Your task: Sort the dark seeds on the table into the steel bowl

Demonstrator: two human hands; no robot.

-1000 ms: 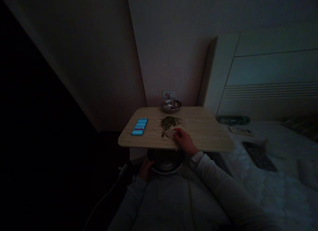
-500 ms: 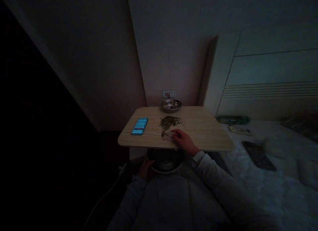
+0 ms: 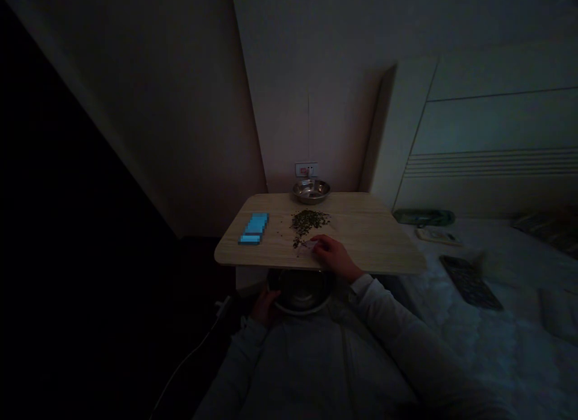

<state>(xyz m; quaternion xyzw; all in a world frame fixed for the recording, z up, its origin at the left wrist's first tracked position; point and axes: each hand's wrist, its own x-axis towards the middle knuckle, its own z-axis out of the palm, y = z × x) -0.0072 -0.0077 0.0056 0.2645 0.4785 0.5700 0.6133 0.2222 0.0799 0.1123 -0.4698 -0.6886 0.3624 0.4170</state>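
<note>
A heap of small dark green pieces (image 3: 309, 221), like dried leaves or seeds, lies spread on a light wooden table (image 3: 370, 245). At the heap's near end my right hand (image 3: 334, 255) is closed, its fingertips pinching a thin, pale, see-through piece (image 3: 307, 247) against the tabletop. What that piece is, the dim light does not show. Below the table's front edge, my left hand (image 3: 264, 307) has its fingers closed on the left rim of a wide metal basin (image 3: 303, 311). The basin sits at my lap, partly under the table; its inside is too dark to make out.
A shiny metal bowl (image 3: 311, 193) stands at the table's back, below a wall socket (image 3: 306, 170). A lit phone with a blurred screen (image 3: 254, 228) lies on the left. To the right, a bed (image 3: 478, 341) holds a green bottle (image 3: 423, 217) and a dark flat case (image 3: 470, 282).
The pale piece under my right fingertips shows more plainly and flatter beside the heap's near end. My right hand has barely shifted; my left hand and the basin stay in place.
</note>
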